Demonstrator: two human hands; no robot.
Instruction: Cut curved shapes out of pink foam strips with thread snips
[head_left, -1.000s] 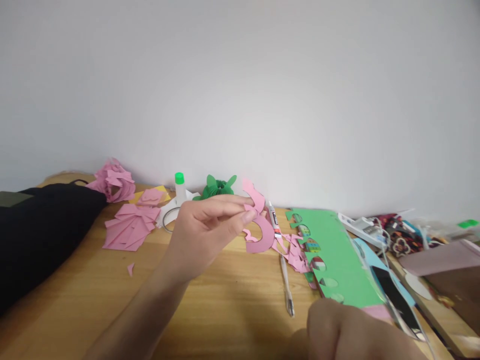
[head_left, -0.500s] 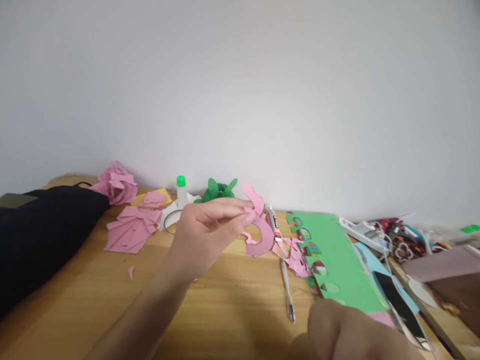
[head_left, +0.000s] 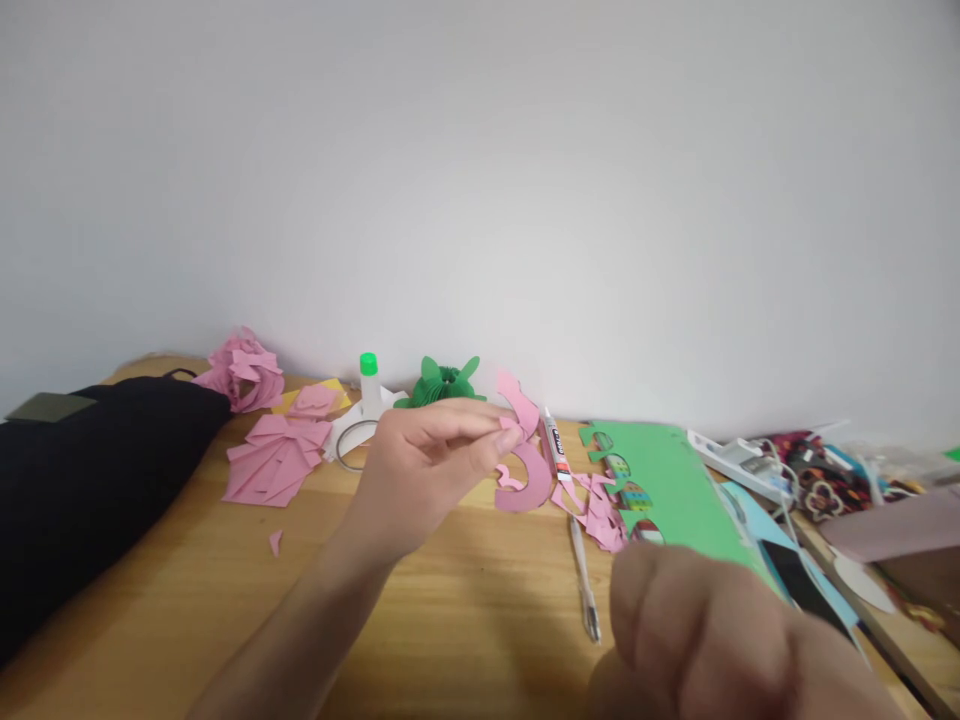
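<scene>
Between the thumb and fingers of my left hand [head_left: 431, 475] is a curvy pink paper cutout [head_left: 531, 478], raised above the table. One strip of it sticks up past the fingertips and a hook-shaped part curls below. My right hand [head_left: 705, 630] is in the lower right foreground, apart from the cutout, with its fingers curled in. Whatever it may hold is hidden behind the knuckles. Just left of it lies a white pen [head_left: 585, 580]. Beyond the cutout are a glue tube [head_left: 556, 446] and pink paper scraps [head_left: 602, 512].
A green sheet [head_left: 682, 470] with notched edges lies to the right, beside a white power strip [head_left: 739, 465] and a dark phone [head_left: 806, 585]. At the back stand a glue stick [head_left: 370, 388] and a green paper figure [head_left: 448, 383]. Folded pink paper [head_left: 276, 460] and black fabric [head_left: 112, 480] are left.
My right hand has risen and come further into view, covering more of the green sheet. My left hand keeps its hold on the pink cutout. The whole view has shifted slightly.
</scene>
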